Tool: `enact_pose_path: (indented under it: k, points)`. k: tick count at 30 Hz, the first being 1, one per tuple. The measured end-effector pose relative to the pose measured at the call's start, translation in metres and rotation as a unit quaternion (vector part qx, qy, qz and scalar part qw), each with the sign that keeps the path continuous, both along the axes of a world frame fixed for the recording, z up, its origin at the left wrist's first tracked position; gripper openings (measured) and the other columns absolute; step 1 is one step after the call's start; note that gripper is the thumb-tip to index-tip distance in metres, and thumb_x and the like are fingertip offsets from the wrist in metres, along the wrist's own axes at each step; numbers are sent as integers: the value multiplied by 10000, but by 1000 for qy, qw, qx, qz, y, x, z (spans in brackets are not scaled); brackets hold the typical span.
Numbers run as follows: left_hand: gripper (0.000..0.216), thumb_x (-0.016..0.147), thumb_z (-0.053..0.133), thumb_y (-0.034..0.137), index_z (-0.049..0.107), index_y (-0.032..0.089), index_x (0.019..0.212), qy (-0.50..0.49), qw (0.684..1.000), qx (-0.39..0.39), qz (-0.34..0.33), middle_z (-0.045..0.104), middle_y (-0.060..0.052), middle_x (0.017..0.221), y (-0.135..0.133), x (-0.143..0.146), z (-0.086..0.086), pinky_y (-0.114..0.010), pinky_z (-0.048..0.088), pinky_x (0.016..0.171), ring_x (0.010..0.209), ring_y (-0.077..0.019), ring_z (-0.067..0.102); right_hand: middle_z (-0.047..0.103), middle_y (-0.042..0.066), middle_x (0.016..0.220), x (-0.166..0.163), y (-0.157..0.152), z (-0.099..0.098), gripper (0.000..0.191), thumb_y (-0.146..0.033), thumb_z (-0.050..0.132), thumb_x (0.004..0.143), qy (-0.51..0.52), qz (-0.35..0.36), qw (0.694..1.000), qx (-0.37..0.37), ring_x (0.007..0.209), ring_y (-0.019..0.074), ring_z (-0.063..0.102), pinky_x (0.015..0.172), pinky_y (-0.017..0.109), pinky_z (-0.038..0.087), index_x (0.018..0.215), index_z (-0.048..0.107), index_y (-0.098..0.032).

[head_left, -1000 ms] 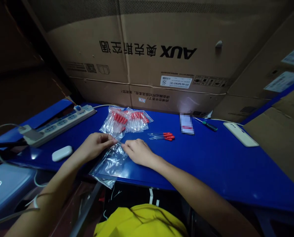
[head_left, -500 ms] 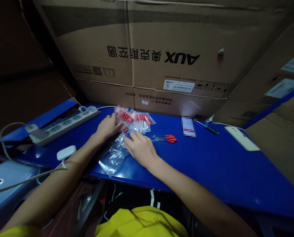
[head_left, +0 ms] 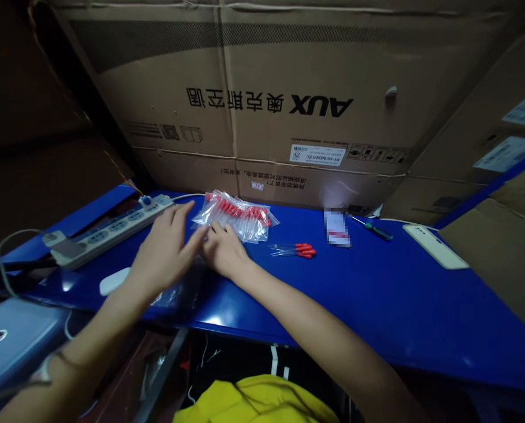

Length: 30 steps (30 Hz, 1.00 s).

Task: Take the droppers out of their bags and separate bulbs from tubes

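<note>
My left hand [head_left: 165, 247] is raised over the table with its fingers spread and holds nothing. Its thumb reaches toward my right hand [head_left: 224, 249], whose bent fingers lie apart at the lower edge of a row of small clear zip bags [head_left: 250, 228]. The bags overlap in a fan, and red rubber bulbs [head_left: 227, 205] show along their upper part. To the right lie several loose clear droppers with red bulbs [head_left: 305, 251], side by side. A clear plastic bag [head_left: 174, 295] lies partly hidden under my left hand and forearm.
A power strip [head_left: 113, 230] and a white charger-like piece [head_left: 113, 282] are at the left of the blue table [head_left: 354, 305]. Toward the right are a blurred card [head_left: 337, 228], a screwdriver [head_left: 378, 231] and a cream-coloured strip [head_left: 436, 247]. A cardboard wall [head_left: 262, 70] stands behind.
My left hand has come off the zip bags, back toward me and to the left. My right hand has shifted left to the bags' lower edge. The bags now lie more evenly fanned.
</note>
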<state>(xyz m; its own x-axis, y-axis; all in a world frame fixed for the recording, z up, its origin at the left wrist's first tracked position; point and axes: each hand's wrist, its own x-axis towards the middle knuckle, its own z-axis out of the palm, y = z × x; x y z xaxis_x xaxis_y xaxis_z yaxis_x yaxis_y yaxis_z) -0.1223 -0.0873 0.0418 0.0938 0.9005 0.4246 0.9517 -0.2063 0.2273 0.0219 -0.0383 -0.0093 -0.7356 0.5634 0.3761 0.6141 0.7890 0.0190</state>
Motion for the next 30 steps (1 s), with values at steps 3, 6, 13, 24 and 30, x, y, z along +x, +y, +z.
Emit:
enact_pose_path:
  k: [3, 6, 13, 24, 30]
  points:
    - [812, 1064, 328, 597, 271, 92, 1697, 28, 1000, -1, 11, 371, -227, 1711, -65, 11, -39, -566, 337, 1278, 1595, -395, 346, 623, 109, 1473, 7, 1, -4, 320, -286, 463, 1116, -11, 50, 999, 14, 1327, 299, 506, 1017, 471, 472, 1263, 742, -230]
    - [793, 1058, 265, 574, 378, 70, 1659, 81, 996, -33, 18, 382, -230, 1714, -95, 10, -88, -608, 301, 1284, 1624, -408, 297, 598, 83, 1516, 10, -1, -9, 382, -258, 437, 1123, -33, 55, 998, 25, 1383, 292, 473, 1070, 489, 451, 1400, 691, -327]
    - [848, 1016, 315, 669, 380, 156, 1689, 131, 988, -78, -16, 329, -126, 1757, -96, -17, -106, -586, 240, 1315, 1662, -350, 225, 574, 61, 1545, 16, 7, 1, 403, -306, 475, 1116, -21, 38, 999, -4, 1399, 305, 466, 1102, 500, 440, 1472, 638, -404]
    - [632, 1066, 246, 507, 740, 198, 1311, 15, 999, -33, 38, 668, -145, 1478, -67, -26, -70, -601, 432, 1193, 1415, -381, 565, 604, 166, 1455, 102, 66, 9, 465, -391, 673, 990, 87, -188, 960, -186, 1349, 319, 494, 1104, 448, 451, 1414, 667, -200]
    - [511, 986, 453, 611, 724, 289, 1275, -110, 994, -26, -13, 718, -101, 1379, -64, -13, -20, -515, 503, 1146, 1308, -348, 649, 608, 187, 1437, 105, 74, 2, 729, -305, 793, 861, 220, -252, 923, -190, 1313, 307, 547, 1088, 427, 468, 1525, 538, -146]
